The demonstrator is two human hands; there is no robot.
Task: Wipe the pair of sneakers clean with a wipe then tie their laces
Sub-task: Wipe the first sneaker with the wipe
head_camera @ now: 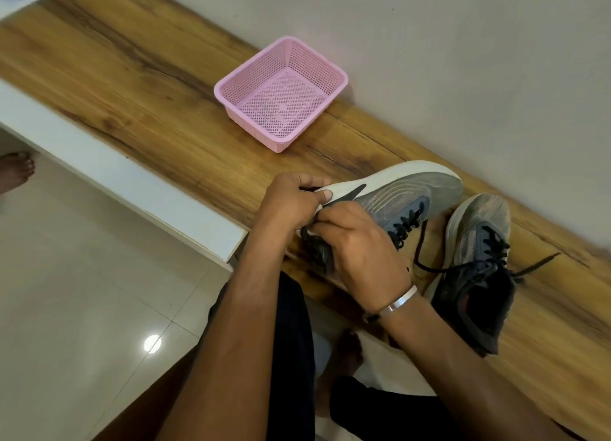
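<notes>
Two hands [291, 202] on tilted sneaker [396, 192] — wipe [305, 232] mostly hidden.

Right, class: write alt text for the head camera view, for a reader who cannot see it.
A person's left hand and right hand grip a grey sneaker tipped on its side on a wooden bench, its black laces untied. The second sneaker stands beside it, also unlaced, and an empty pink basket sits behind.

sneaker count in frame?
2. One sneaker is tipped on its side at the near edge of the wooden shelf, gripped at the heel by the left hand and right hand. The other sneaker rests to its right, untouched, laces loose.
</notes>
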